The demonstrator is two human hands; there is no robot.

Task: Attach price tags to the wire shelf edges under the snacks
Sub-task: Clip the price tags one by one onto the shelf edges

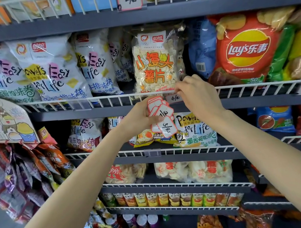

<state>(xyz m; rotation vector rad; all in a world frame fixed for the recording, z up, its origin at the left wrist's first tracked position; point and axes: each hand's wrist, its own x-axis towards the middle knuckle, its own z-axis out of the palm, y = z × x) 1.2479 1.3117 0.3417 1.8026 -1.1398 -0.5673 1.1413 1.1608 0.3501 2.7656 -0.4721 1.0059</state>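
You face a shop rack of dark shelves fronted by white wire shelf edges (104,98), crowded with glossy, crinkled snack bags (51,70). Your left hand (140,118) curls around a fanned stack of price tags (161,118), flat red-bordered white cards with clipped corners, their long axes tilting down and to the right. Just right of it, your right hand (197,93) pinches a clear holder with a tag (172,98) against the wire rail, its long axis lying along the rail under the puffed-snack bag (154,62).
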